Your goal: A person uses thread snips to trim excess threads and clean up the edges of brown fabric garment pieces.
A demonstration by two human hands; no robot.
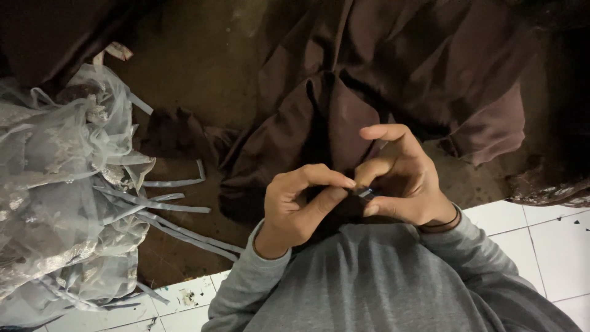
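My left hand (300, 206) and my right hand (399, 184) meet in front of my chest, above a grey sweatshirt (381, 276). Together they pinch a small pale grey-blue piece (364, 193), held between the left thumb and forefinger and the right fingertips. What the piece is cannot be told; most of it is hidden by the fingers. A dark band circles my right wrist. Dark brown fabric (369, 80) lies spread on the floor beyond the hands.
A heap of pale blue-grey sheer fabric with lace and long ribbon strips (67, 184) lies at the left. The floor in the middle is dark and dusty (184, 61). White tiles (534, 240) with small scraps run along the bottom.
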